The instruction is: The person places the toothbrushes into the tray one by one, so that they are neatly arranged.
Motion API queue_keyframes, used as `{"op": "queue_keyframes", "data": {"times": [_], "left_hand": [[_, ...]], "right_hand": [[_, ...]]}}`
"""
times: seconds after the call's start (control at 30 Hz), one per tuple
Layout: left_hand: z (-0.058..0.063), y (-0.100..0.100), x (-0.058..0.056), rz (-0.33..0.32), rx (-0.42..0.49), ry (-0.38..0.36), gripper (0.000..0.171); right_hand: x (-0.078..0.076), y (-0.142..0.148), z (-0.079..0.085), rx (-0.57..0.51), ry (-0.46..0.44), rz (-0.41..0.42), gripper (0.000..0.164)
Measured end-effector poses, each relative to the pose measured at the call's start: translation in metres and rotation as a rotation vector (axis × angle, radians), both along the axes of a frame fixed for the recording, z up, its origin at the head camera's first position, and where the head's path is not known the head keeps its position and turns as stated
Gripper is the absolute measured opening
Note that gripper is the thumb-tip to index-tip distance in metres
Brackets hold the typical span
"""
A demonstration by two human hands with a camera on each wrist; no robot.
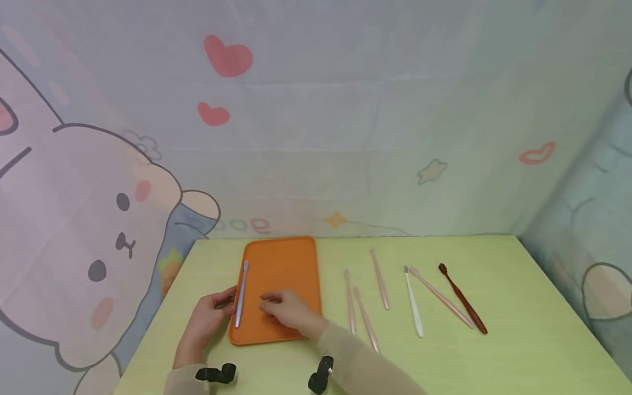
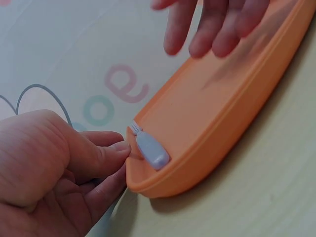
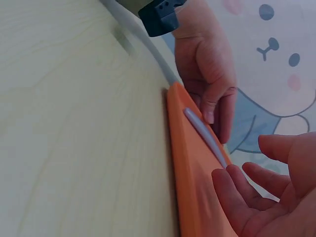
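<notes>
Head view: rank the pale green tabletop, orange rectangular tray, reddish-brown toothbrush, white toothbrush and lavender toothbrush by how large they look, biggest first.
1. Pale green tabletop
2. Orange rectangular tray
3. Reddish-brown toothbrush
4. White toothbrush and lavender toothbrush: too alike to rank.

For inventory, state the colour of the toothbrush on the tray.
The toothbrush is pale purple, clearest in the head view.

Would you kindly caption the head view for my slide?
Left hand pinches an orange tray bearing one lavender toothbrush; right hand hovers above, six toothbrushes alongside.
</notes>
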State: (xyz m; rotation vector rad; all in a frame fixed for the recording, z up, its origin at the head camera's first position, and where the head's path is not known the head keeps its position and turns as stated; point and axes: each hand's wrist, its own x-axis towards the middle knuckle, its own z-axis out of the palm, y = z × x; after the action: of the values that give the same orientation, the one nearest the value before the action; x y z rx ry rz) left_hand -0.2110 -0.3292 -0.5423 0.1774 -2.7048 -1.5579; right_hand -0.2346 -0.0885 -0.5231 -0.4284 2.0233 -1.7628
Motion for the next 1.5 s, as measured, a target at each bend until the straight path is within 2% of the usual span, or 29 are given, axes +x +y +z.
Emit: {"op": "queue_keyframes", "data": {"times": [0.3, 0.6, 0.8, 0.9, 1.13, 1.5], "left_hand": [[0.004, 0.002, -0.002, -0.002, -0.002, -0.008, 0.049], [0.001, -0.001, -0.004, -0.002, 0.013, -0.021, 0.05], [0.001, -0.003, -0.002, -0.005, 0.02, -0.02, 0.05], [-0.001, -0.006, -0.001, -0.008, 0.01, -0.017, 0.051], [-0.004, -0.01, -0.001, -0.008, 0.05, -0.009, 0.051], [0.0, -0.007, 0.001, 0.003, 0.029, -0.035, 0.05]], "right_hand": [[-0.008, 0.047, 0.009, -0.051, 0.027, 0.035, 0.041], [-0.021, 0.112, 0.015, 0.014, 0.13, 0.02, 0.044], [-0.024, 0.164, 0.017, 0.044, 0.182, -0.022, 0.044], [-0.025, 0.188, 0.019, 0.048, 0.183, -0.038, 0.045], [-0.024, 0.237, 0.025, 0.04, 0.133, -0.096, 0.049], [-0.023, 0.304, 0.026, 0.062, 0.075, -0.226, 0.057]]}}
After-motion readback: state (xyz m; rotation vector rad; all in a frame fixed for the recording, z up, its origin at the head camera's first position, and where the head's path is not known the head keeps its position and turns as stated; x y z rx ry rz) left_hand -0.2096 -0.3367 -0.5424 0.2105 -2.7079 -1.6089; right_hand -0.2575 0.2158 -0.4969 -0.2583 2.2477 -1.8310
